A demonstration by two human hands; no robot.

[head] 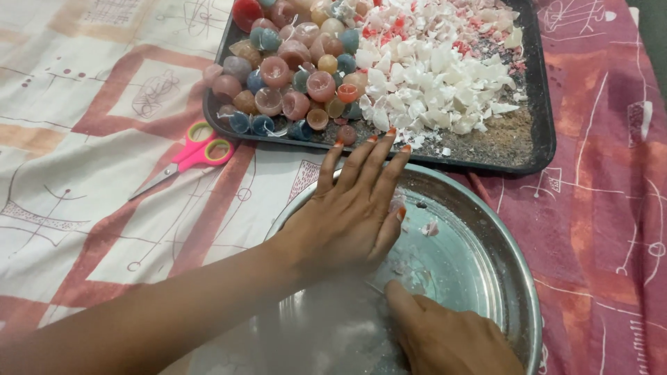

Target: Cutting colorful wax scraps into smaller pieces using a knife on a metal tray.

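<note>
Head view is showing you kneeling over a patterned cloth [83, 139], so working left to right: one pair of pink-handled scissors [187, 156] is lying on the cloth, apart from everything and pointing down-left. Next, one dark tray [545, 132] is sitting at the top; its left half is holding a heap of small round candles [292, 76] in pink, blue and amber, too many and too overlapped for me to count exactly, several dozen at a guess, and its right half is carrying a pile of white and red wax chips [431, 76], also past counting. Below the tray, touching its near edge, one round steel plate [486, 236] is lying on the cloth with a few wax crumbs [429, 228] scattered in it. Your left hand [354, 215] is lying flat over the plate's left part, fingers stretched out and together, gripping nothing, tips reaching the tray's rim. Your right hand [445, 340] is coming in at the bottom of the plate, fingers curled down; I cannot tell whether it is pinching anything, since motion blur is hiding the spot under it. You seem to be gathering crumbs on the plate: I would judge it is going best if you are keeping the left palm low as a wall and sweeping toward it slowly, so chips are not skipping over the rim onto the cloth.
</note>
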